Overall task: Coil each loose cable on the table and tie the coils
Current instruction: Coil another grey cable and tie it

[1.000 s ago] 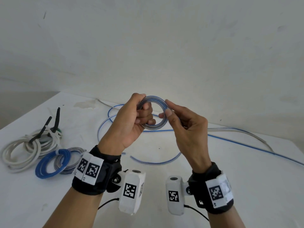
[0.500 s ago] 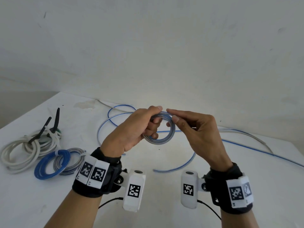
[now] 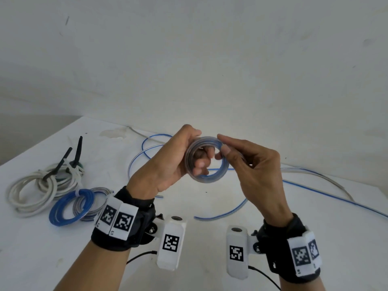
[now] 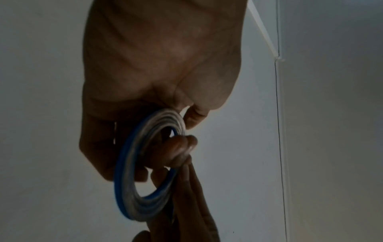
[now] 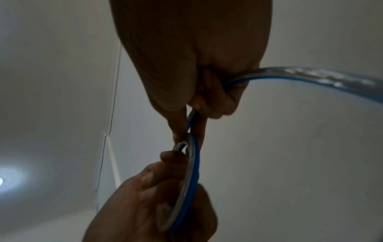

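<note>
- I am holding the coil (image 3: pixel 206 159) up over the table (image 3: pixel 273 238), between both hands, ring upright and facing me.
- My left hand (image 3: pixel 168 162) is gripping its left side, fingers curled through the hole.
- My right hand (image 3: pixel 252 166) is pinching the loose cable (image 3: pixel 222 213) at the ring's upper right edge; the tail is running down to the table on my right.
- I judge the next wrap turns on that tail feeding from the right hand's side.
- Tied coils (image 3: pixel 69 206) are lying far left.

Right hand (image 5: pixel 199 78) pinches blue-clear cable (image 5: pixel 311 77) feeding coil (image 5: pixel 191 172); left hand (image 5: pixel 145 204) grips coil.
</note>
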{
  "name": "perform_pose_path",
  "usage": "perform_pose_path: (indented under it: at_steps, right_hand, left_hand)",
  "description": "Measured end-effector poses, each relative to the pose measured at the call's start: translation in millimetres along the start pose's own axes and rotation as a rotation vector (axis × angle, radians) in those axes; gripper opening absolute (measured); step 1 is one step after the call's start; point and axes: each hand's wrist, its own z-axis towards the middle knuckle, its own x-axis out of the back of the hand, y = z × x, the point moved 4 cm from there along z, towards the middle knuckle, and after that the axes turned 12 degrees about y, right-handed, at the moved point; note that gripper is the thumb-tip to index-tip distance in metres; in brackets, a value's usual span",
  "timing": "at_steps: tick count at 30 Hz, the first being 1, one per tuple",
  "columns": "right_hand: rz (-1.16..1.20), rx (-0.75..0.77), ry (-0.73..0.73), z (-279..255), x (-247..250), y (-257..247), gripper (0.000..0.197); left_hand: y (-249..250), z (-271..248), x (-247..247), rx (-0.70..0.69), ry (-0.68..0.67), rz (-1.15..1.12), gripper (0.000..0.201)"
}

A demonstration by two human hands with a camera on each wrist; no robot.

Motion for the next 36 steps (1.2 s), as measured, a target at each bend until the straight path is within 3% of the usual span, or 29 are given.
perform_pose_path:
  at_steps: [4, 8, 16, 19, 22, 26, 30, 33, 36]
  right_hand:
    - [-0.072, 0.005, -0.109, 2.0, 6.2, 2.1, 0.022]
    - [-0.063, -0.011, -0.154, 2.6, 10.4, 0.0, 0.022]
    - [0.089, -0.053, 0.041, 0.5, -0.6, -0.3, 0.027]
    - [0.143, -0.045, 0.139, -4.9, -10.0, -1.0, 0.031]
    - [0.109, -0.004, 0.147, -1.9, -2.9, -1.7, 0.025]
    - [0.023, 0.015, -0.019, 3.6, 8.1, -3.6, 0.024]
    - [-0.082, 0.020, -0.156, 1.9, 6.8, 0.3, 0.028]
    - [-0.074, -0.006, -0.136, 1.9, 8.4, -1.2, 0.027]
    - [-0.008, -0.027, -0.058, 2.1, 7.9, -1.9, 0.028]
  left_hand:
    - [-6.4, 0.8, 0.1, 0.010, 0.056, 0.204, 0.049]
    - [-4.9, -0.4, -2.2, -0.007, 0.090, 0.203, 0.046]
    - [7.6, 2.3, 2.1, -0.122, 0.173, -0.290, 0.043]
    - [3.3, 0.8, -6.8, -0.163, 0.201, -0.376, 0.045]
    - [0.9, 1.9, -6.9, -0.152, 0.138, -0.274, 0.046]
    - [-2.9, 1.7, -4.8, -0.043, 0.037, -0.060, 0.049]
    - [-11.3, 2.3, -7.9, 0.007, 0.049, 0.148, 0.052]
    - [-9.6, 3.3, -6.8, -0.033, 0.067, 0.121, 0.050]
    - [-4.8, 4.4, -5.5, -0.074, 0.096, -0.055, 0.050]
